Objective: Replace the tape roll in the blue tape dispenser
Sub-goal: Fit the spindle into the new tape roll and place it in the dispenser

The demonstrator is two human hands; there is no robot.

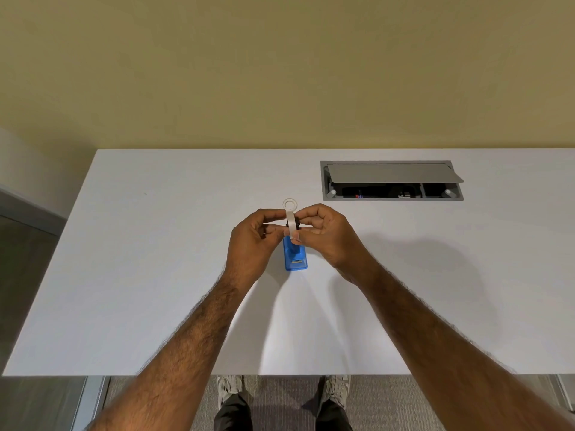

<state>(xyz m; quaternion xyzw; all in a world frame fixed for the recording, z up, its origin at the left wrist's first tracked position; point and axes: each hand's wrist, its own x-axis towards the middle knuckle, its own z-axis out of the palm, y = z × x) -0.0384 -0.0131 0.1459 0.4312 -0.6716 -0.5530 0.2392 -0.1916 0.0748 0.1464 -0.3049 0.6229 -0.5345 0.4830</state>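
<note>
The blue tape dispenser (295, 258) lies on the white table (155, 259), its cutter end toward me. Just above its far end I hold a whitish tape roll (291, 225) on edge, with a dark hub showing at its centre. My left hand (253, 241) pinches the roll from the left and my right hand (326, 236) pinches it from the right, thumb on its near rim. A second small whitish ring (290, 204) lies flat on the table just beyond my fingers.
A grey cable box (392, 180) with its lid propped open is set into the table at the back right. A yellowish wall rises behind the table. My shoes show below the near edge.
</note>
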